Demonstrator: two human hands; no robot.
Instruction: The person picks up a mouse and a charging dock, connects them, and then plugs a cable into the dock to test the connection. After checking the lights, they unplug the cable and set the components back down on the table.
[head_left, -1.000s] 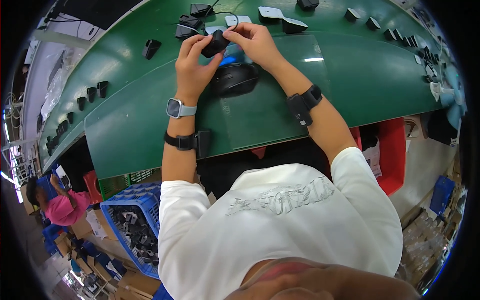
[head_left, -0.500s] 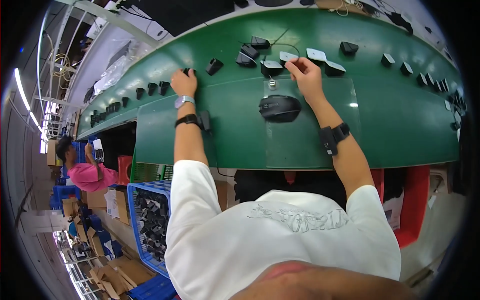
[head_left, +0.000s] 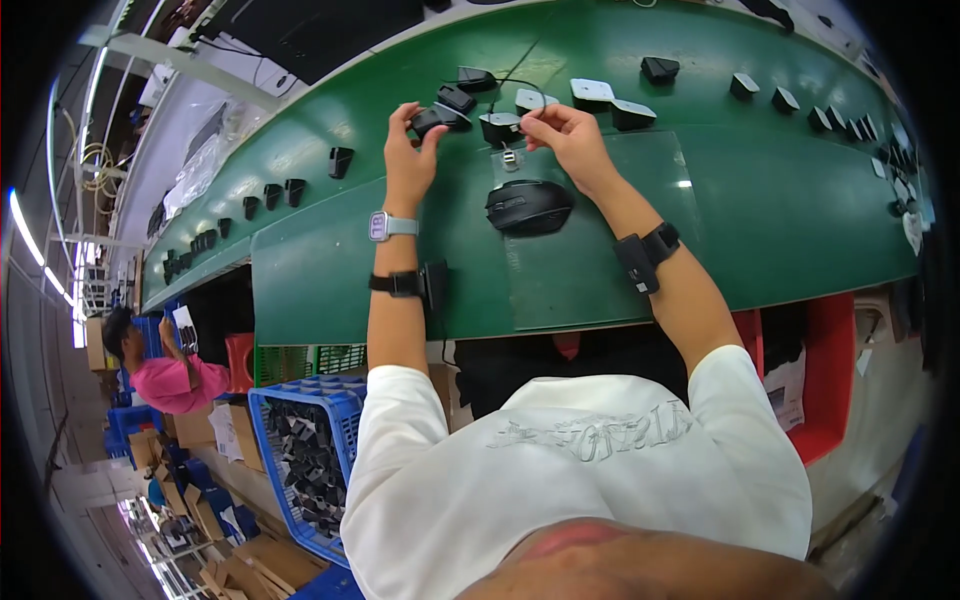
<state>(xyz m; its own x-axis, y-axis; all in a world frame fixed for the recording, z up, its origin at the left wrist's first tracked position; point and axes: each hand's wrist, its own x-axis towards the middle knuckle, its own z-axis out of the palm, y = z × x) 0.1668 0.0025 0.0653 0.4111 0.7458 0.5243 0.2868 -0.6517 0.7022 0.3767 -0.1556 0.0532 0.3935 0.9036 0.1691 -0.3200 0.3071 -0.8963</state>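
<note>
Returning rightward, the left hand (head_left: 409,155) half-encloses, grip unclear, apparently the next black block (head_left: 428,121) beyond the mouse (head_left: 528,207); the right hand (head_left: 575,143) pinches a cable (head_left: 528,84).

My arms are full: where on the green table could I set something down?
On the green table, one bare patch lies between the left forearm and the row of black blocks; another between the right forearm and the pale-topped blocks. It is crowded around the left hand and right hand, where dark pieces cluster, also at the right end.
</note>
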